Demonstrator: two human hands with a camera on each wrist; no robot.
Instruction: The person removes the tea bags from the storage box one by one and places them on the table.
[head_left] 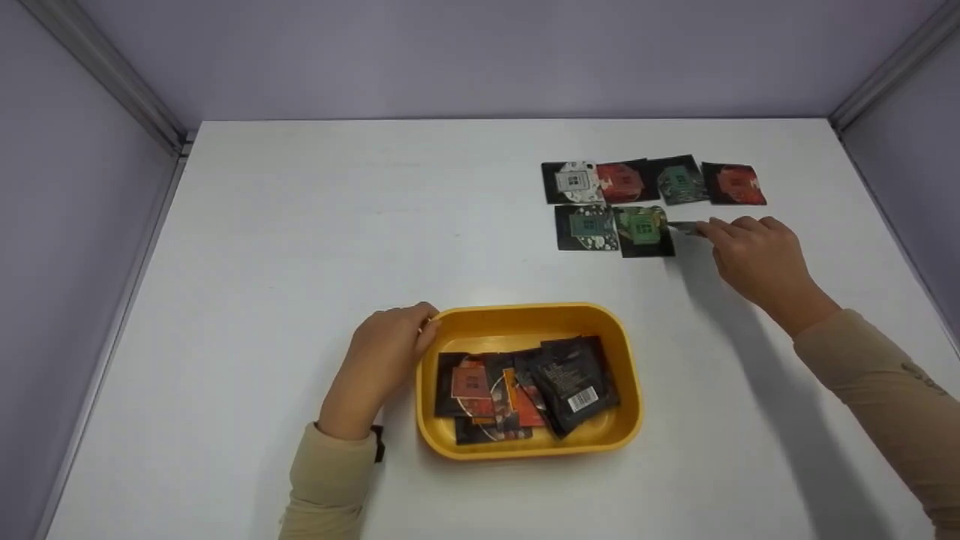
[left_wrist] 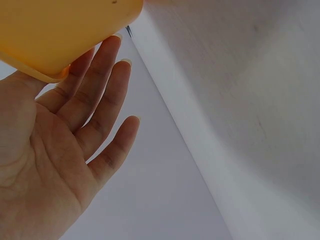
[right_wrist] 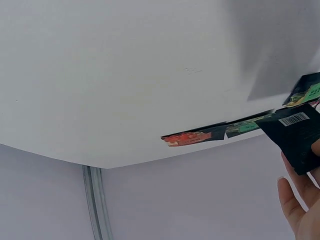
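My right hand [head_left: 757,259] pinches a small black sachet [right_wrist: 295,132] by its edge. In the head view that sachet is seen nearly edge-on, beside a black sachet with a green label [head_left: 643,231] on the table. In the right wrist view its back shows a white barcode. At the far left corner of a yellow plastic tub [head_left: 634,375], my left hand [head_left: 384,352] grips the rim, fingers under it on the outside. Inside the tub several similar sachets [head_left: 471,382] lie overlapping, one with its barcode side up [head_left: 574,382].
On the table's back right, a row of several flat sachets holds a white-labelled one [head_left: 571,182] and a red-labelled one [head_left: 735,184] at its ends. Below it lies a teal-labelled sachet [head_left: 586,228]. Pale walls [head_left: 480,60] border the white table [head_left: 300,225].
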